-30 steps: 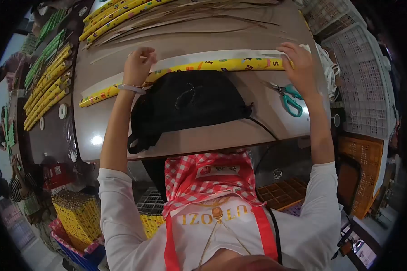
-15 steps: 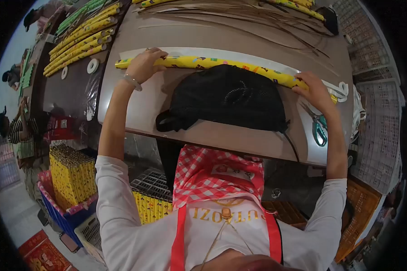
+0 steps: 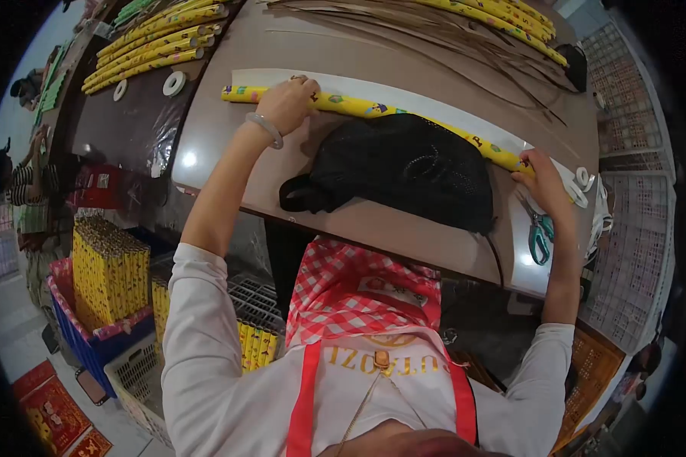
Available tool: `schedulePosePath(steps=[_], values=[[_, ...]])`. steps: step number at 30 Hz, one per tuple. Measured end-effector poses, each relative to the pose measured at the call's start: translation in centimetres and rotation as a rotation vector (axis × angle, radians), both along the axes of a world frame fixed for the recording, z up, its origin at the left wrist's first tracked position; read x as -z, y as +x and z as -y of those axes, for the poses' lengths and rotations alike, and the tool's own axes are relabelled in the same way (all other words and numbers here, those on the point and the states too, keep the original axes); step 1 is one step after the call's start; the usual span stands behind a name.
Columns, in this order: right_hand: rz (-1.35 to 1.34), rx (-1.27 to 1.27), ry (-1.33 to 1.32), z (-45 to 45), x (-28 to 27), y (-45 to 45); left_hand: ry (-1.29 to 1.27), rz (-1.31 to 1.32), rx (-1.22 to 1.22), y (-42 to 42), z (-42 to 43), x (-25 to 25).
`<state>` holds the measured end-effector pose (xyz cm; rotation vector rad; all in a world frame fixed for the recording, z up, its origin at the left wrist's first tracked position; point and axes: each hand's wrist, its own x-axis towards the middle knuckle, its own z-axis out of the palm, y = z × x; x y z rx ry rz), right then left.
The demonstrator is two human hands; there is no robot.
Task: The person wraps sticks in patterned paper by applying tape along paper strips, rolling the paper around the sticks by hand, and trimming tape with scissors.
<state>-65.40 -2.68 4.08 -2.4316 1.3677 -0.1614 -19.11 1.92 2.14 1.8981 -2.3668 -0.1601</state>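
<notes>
A long yellow patterned roll (image 3: 404, 113) lies across the table with a white strip (image 3: 434, 107) showing along its far side. Toward its left end, my left hand (image 3: 288, 103) is closed over the roll, a bracelet on the wrist. My right hand (image 3: 541, 179) grips the roll near its right end, thumb and fingers around it. Between my arms, a black bag (image 3: 404, 171) sits on the near side of the roll. Teal-handled scissors (image 3: 540, 238) lie just below my right hand.
Brown strips (image 3: 465, 53) and more yellow rolls (image 3: 511, 23) lie at the table's far side. A side table on the left holds yellow rolls (image 3: 156, 57) and white tape rings (image 3: 174, 83). White crates (image 3: 629, 236) stand at the right. People are at the far left.
The view has shifted. My hands, open above the roll a second ago, have come down onto it and closed. The roll's right end now slants nearer to me.
</notes>
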Motion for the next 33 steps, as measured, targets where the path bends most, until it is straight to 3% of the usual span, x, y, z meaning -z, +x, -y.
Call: schedulePosePath(steps=[14, 17, 19, 21, 23, 24, 25, 27, 30, 33], values=[[-0.013, -0.024, -0.045, -0.9, -0.4, 0.9, -0.316, 0.016, 0.004, -0.7, -1.9, 2.5], [-0.040, -0.067, 0.011, -0.2, -1.5, 1.1, -0.391, 0.072, 0.023, -0.5, -2.0, 3.0], [-0.009, -0.064, -0.109, -0.1, -2.6, 1.9, -0.431, 0.066, 0.027, -0.3, -2.6, 2.5], [0.037, 0.009, -0.021, 0.6, -4.3, 2.5, -0.484, 0.057, 0.043, -0.4, -3.3, 1.6], [0.071, 0.058, -0.018, 0.3, -7.0, 4.4, -0.442, -0.150, 0.013, 0.2, -5.2, 1.2], [-0.085, 0.114, 0.101, 0.1, -8.6, 5.5, -0.456, -0.156, 0.015, 0.4, -6.6, 0.8], [-0.241, 0.168, 0.223, 0.0, -9.9, 6.6, -0.385, -0.148, -0.027, 0.7, -8.2, 0.3], [-0.259, 0.134, 0.234, 0.8, -10.8, 8.5, -0.325, -0.142, -0.076, 2.2, -10.4, 0.8], [0.044, -0.141, 0.116, 3.7, -8.9, 11.7, -0.368, -0.369, -0.523, 4.6, -12.2, 4.8], [0.191, -0.220, 0.079, 6.3, -6.2, 17.7, -0.361, -0.320, -0.553, 3.8, -11.8, 3.7]])
